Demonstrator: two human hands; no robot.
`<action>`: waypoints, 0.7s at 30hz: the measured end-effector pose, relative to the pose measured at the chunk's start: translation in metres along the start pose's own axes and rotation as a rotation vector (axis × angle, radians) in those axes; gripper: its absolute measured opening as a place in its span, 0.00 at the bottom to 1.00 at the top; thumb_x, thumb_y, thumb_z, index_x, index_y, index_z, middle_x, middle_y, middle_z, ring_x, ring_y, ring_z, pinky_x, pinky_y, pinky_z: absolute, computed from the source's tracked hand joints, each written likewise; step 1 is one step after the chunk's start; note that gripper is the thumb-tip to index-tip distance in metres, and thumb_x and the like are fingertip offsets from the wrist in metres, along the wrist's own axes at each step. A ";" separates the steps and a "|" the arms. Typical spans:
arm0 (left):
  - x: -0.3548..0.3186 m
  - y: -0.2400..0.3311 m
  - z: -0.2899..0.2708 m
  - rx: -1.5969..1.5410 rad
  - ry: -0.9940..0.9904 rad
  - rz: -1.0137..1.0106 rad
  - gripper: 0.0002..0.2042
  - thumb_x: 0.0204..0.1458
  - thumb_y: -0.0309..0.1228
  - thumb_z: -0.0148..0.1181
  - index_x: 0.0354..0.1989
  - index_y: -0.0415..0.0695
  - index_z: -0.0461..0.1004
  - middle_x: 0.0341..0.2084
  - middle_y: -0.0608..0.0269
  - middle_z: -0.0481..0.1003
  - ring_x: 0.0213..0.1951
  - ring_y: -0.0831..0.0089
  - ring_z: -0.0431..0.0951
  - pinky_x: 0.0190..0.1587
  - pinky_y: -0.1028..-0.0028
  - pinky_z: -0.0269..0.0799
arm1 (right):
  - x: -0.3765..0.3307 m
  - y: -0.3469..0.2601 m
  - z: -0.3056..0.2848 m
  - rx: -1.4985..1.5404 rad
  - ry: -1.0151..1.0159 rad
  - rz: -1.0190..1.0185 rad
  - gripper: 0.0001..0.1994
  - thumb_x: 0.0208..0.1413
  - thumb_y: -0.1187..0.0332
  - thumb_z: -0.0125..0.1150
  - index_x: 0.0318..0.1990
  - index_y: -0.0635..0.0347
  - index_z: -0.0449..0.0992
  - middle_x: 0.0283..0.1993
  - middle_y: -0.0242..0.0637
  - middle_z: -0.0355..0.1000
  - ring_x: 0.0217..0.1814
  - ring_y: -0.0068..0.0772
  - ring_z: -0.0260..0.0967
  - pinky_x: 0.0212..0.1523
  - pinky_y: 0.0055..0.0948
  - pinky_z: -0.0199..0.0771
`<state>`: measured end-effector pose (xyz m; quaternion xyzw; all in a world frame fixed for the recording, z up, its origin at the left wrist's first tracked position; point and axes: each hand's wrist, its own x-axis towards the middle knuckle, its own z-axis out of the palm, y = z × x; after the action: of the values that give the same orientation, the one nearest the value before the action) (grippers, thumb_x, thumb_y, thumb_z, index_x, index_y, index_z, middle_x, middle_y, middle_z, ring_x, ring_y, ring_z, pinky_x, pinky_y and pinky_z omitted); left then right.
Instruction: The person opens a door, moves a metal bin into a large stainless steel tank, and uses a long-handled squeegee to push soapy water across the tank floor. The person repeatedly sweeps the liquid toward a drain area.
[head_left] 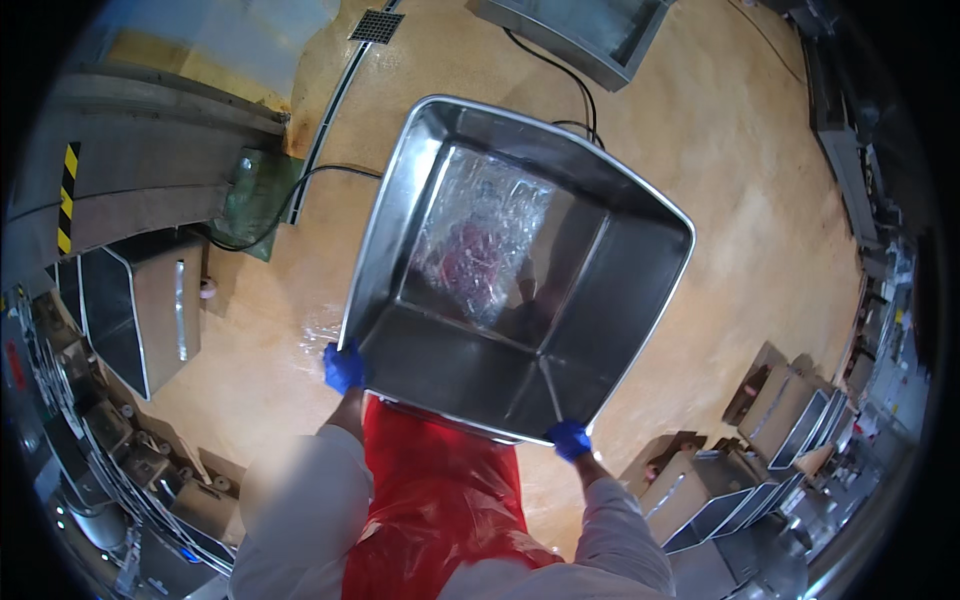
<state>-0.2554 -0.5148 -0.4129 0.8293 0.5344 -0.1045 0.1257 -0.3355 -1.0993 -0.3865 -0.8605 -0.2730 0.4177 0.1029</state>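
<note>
A deep, square stainless steel bin [590, 270] stands right in front of me, turned slightly on the floor. Crumpled clear plastic film [490, 230] with a reddish patch lies on its bottom. My left hand [344, 367], in a blue glove, is closed over the rim at the near left corner. At the near right corner my right hand [570, 440], gloved in blue too, grips the same rim. Both sets of fingers are partly hidden by the rim. A red apron [440, 480] hangs between my forearms, close to the bin's near side.
Another metal tub [590, 40] stands ahead. Steel bins on wheels [155, 320] line the left, and more bins [690, 490] stand at the right. A black cable [285, 205] crosses the floor near a drain channel [330, 120]. Metal equipment [130, 160] stands at the left.
</note>
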 end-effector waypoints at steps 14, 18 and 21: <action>0.031 -0.066 0.057 -0.159 0.151 -0.252 0.31 0.41 0.59 0.68 0.40 0.41 0.79 0.38 0.48 0.80 0.40 0.47 0.80 0.43 0.53 0.72 | 0.078 0.016 -0.095 -0.231 -0.051 -0.354 0.05 0.49 0.70 0.56 0.33 0.51 0.76 0.29 0.36 0.73 0.36 0.42 0.74 0.36 0.43 0.75; 0.021 -0.062 0.068 -0.239 0.048 -0.384 0.31 0.42 0.61 0.66 0.40 0.44 0.78 0.35 0.48 0.81 0.39 0.46 0.80 0.41 0.52 0.72 | 0.117 0.038 -0.159 -0.399 -0.162 -0.400 0.08 0.47 0.70 0.59 0.37 0.52 0.78 0.32 0.39 0.74 0.39 0.44 0.75 0.38 0.43 0.76; 0.004 -0.049 0.068 -0.308 0.084 -0.485 0.31 0.43 0.62 0.65 0.41 0.45 0.77 0.35 0.47 0.80 0.39 0.45 0.80 0.41 0.52 0.72 | 0.148 0.065 -0.208 -0.552 -0.113 -0.467 0.11 0.46 0.71 0.59 0.38 0.48 0.78 0.34 0.35 0.75 0.44 0.43 0.73 0.45 0.42 0.73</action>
<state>-0.3014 -0.5139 -0.4837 0.6522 0.7313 -0.0147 0.1991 -0.0750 -1.0600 -0.3798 -0.7459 -0.5699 0.3402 -0.0556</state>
